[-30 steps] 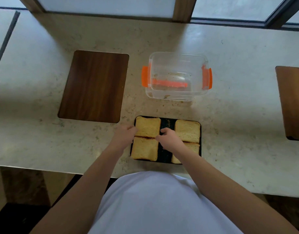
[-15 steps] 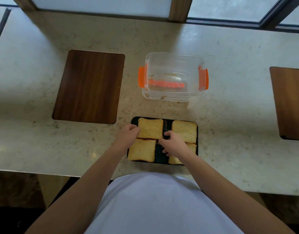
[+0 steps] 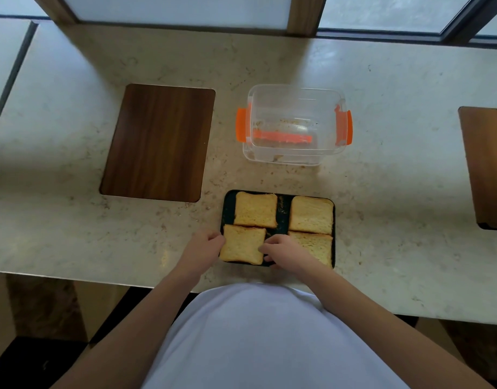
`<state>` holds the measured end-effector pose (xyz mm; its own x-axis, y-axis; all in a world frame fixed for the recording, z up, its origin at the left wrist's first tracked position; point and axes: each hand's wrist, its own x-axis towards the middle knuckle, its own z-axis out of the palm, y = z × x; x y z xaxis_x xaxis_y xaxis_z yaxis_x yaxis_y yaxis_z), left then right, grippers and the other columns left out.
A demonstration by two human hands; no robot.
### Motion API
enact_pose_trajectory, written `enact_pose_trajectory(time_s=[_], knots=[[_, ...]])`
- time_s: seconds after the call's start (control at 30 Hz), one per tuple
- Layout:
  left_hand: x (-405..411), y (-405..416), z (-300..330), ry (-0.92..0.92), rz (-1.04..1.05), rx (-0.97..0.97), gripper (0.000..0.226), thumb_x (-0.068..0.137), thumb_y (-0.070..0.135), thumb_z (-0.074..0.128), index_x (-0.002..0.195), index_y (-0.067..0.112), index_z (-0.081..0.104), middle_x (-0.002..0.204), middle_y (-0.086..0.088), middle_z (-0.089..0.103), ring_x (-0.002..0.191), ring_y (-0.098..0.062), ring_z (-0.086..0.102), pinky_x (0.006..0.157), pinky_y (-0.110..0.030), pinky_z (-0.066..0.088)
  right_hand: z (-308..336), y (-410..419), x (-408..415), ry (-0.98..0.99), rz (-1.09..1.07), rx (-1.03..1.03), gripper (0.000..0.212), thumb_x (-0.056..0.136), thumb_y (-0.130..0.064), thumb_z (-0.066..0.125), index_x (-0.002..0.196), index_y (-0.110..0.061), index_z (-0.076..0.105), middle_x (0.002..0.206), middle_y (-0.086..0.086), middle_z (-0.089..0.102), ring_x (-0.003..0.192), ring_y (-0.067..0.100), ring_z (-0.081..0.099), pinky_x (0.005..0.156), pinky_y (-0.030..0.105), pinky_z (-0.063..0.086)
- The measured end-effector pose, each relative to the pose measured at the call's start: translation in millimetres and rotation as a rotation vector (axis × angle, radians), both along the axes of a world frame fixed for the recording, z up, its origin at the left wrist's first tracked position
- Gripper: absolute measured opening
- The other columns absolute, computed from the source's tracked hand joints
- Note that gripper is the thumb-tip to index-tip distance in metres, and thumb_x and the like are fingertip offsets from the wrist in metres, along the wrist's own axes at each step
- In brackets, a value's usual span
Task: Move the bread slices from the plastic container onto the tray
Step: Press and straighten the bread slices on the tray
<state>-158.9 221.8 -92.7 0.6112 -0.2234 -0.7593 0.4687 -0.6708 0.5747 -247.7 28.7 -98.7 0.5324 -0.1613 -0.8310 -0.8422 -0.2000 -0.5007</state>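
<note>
No readable text, labels, numbers — nothing legible anywhere

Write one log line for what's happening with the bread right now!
bread: four slices on tray | box: only crumbs | left hand, right hand: at edges of near-left slice

white shirt [image 3: 269, 341], bare forearms, no sleeves showing

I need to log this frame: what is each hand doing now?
Left hand: fingers curled at the near-left slice's left edge.
Right hand: fingers on that slice's right edge.
</note>
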Motion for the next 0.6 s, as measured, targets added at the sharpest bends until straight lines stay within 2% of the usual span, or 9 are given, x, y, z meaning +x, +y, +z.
enact_pose_trajectory(time_s=[0.1,0.17,0.23,0.3,0.33,0.37,0.43,0.47,0.6], knots=[[-2.9,-6.9,-2.5,0.040,-0.022,-0.028,0.006,0.083,0.025,0.050,0.078,0.022,0.051,0.079,-0.003,0.046,0.075,-0.018,0.042,0.075,-0.036,0.030,3.0,-3.8,-4.7,-0.001,0.000,-0.026,0.009,0.091,-0.038,0.062,0.092,-0.030,0.062,0.105,0.004,0.071,0.097,0.017,0.069,0.090,0.043,0.058],[-5.3,-12.5,-2.7,0.059,-0.035,-0.042,0.005,0.084,0.026,0.050,0.082,0.023,0.054,0.082,-0.003,0.050,0.077,-0.019,0.045,0.076,-0.036,0.034,4.7,-8.2,-8.7,0.012,-0.010,-0.033,0.019,0.091,-0.040,0.061,0.104,-0.027,0.063,0.104,0.001,0.070,0.097,0.017,0.069,0.085,0.040,0.058],[-6.7,-16.5,-2.6,0.085,-0.044,-0.036,0.007,0.085,0.028,0.052,0.083,0.022,0.057,0.084,-0.004,0.054,0.079,-0.020,0.050,0.076,-0.036,0.040,6.4,-12.3,-11.4,0.022,-0.014,-0.040,0.031,0.091,-0.042,0.061,0.116,-0.023,0.063,0.102,-0.005,0.069,0.095,0.012,0.067,0.071,0.030,0.054],[-5.8,-17.3,-3.6,0.090,-0.013,-0.029,0.010,0.088,0.027,0.054,0.081,0.021,0.059,0.087,-0.004,0.060,0.084,-0.020,0.057,0.079,-0.036,0.048,6.2,-15.1,-11.9,0.026,-0.019,-0.042,0.037,0.092,-0.041,0.060,0.122,-0.019,0.064,0.102,-0.006,0.069,0.095,0.010,0.067,0.065,0.026,0.050],[-4.5,-17.3,-4.6,0.081,0.015,-0.021,0.009,0.089,0.027,0.056,0.085,0.022,0.062,0.093,-0.003,0.064,0.088,-0.018,0.061,0.084,-0.036,0.051,6.4,-16.5,-11.0,0.028,-0.039,-0.036,0.038,0.092,-0.039,0.060,0.124,-0.017,0.064,0.103,-0.003,0.069,0.095,0.011,0.067,0.067,0.028,0.054],[-2.7,-17.1,-5.7,0.077,0.039,-0.017,0.013,0.091,0.027,0.056,0.098,0.022,0.066,0.101,-0.002,0.067,0.095,-0.019,0.063,0.090,-0.037,0.053,6.8,-18.0,-9.2,0.027,-0.073,-0.027,0.039,0.093,-0.036,0.061,0.125,-0.015,0.063,0.105,0.001,0.069,0.097,0.016,0.068,0.074,0.033,0.060],[3.6,-18.8,-8.3,0.062,0.069,-0.006,0.044,0.092,0.028,0.057,0.134,0.018,0.058,0.119,-0.006,0.066,0.108,-0.022,0.063,0.102,-0.045,0.051,8.7,-21.1,-3.4,0.014,-0.147,-0.018,0.045,0.094,-0.032,0.060,0.133,-0.009,0.057,0.107,0.008,0.069,0.101,0.024,0.069,0.088,0.045,0.061],[7.1,-21.8,-6.7,0.052,0.070,0.006,0.054,0.092,0.029,0.056,0.144,0.016,0.050,0.126,-0.008,0.063,0.112,-0.023,0.061,0.105,-0.047,0.049,9.8,-22.8,0.4,0.008,-0.174,-0.020,0.050,0.095,-0.031,0.060,0.139,-0.009,0.052,0.105,0.006,0.068,0.101,0.025,0.068,0.092,0.047,0.060],[17.6,-43.0,-4.2,0.008,0.031,0.016,0.064,0.091,0.030,0.053,0.151,0.013,0.041,0.136,-0.012,0.060,0.121,-0.029,0.059,0.107,-0.049,0.047,11.0,-27.4,16.3,-0.008,-0.270,-0.012,0.064,0.095,-0.024,0.059,0.153,-0.012,0.035,0.103,0.002,0.064,0.112,0.029,0.064,0.096,0.055,0.055]])
